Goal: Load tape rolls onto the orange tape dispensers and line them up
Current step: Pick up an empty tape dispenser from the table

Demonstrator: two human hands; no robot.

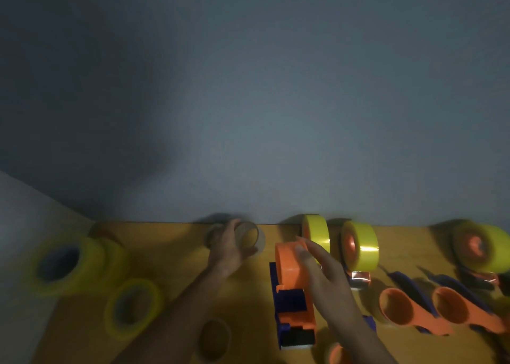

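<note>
My left hand (230, 246) grips a clear, brownish tape roll (248, 238) near the back edge of the wooden table. My right hand (317, 267) holds the orange drum of an orange and blue tape dispenser (292, 289) lying in the middle. Behind it a yellow tape roll (316, 232) stands on edge. To the right, two dispensers loaded with yellow tape (360, 246) (483, 249) stand by the wall. Two unloaded orange dispensers (397, 307) (452, 305) lie in front of them.
Stacked yellow tape rolls (69, 264) lie at the left, another yellow roll (132, 305) nearer me, and a dark roll (214, 339) at the front. A grey wall (248, 115) rises right behind the table (171, 253). Part of an orange dispenser (338, 354) shows at the bottom edge.
</note>
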